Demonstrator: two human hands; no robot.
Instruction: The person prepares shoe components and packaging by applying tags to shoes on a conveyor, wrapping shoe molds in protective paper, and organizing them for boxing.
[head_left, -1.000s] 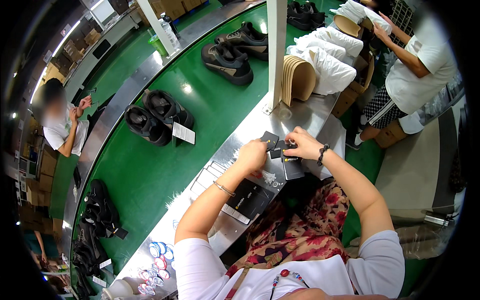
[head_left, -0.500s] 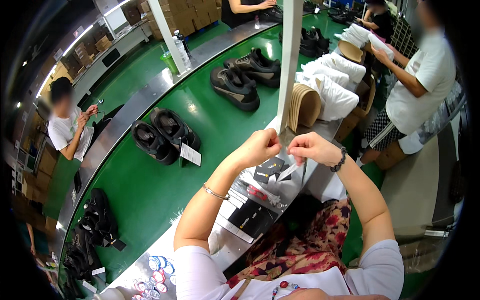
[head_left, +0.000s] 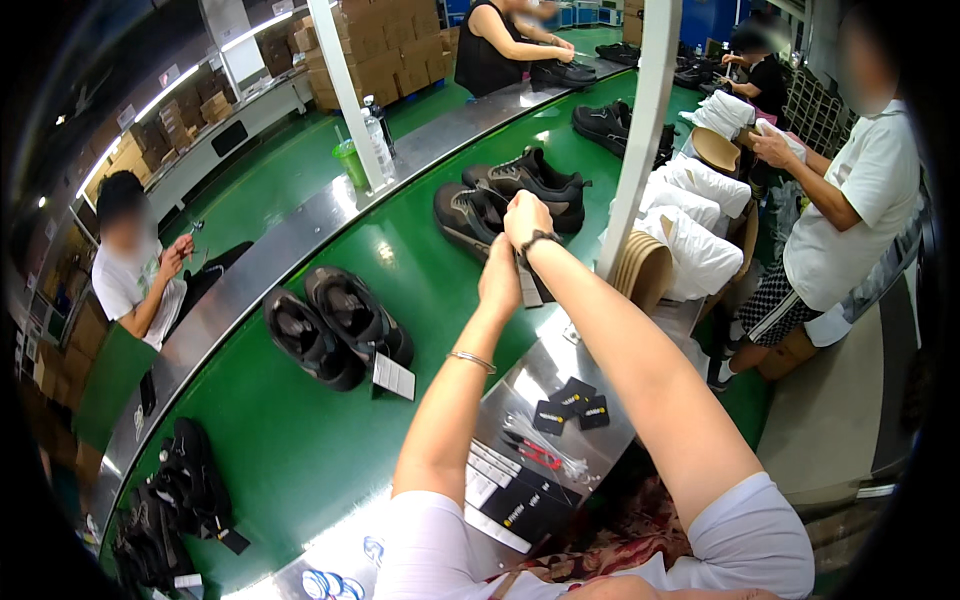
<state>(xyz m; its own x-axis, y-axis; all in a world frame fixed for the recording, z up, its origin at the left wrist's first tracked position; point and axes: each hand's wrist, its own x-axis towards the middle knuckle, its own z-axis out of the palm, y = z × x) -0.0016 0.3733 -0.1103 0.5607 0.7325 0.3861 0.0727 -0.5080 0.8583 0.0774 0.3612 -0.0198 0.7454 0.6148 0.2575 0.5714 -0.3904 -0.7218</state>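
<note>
Both my arms reach forward to a pair of dark brown and black sneakers on the green table. My right hand is closed, its fingertips by the near side of the shoes. Just below it, my left hand is closed too, fingertips pointing up and close to the right hand. A small black and white hang tag dangles beside my left hand. Whatever thin thing the fingers pinch is hidden. To the left stands another sneaker pair with a white tag hanging from it.
Black cards, clear plastic fasteners, red-handled snips and larger black tags lie on the metal worktop. A white post rises right of my hands, near white-wrapped bundles. Several people work around the table.
My hands have moved from above the metal worktop, forward to the sneakers on the green table. A tag now hangs by them. The black cards are uncovered, and my view has shifted.
</note>
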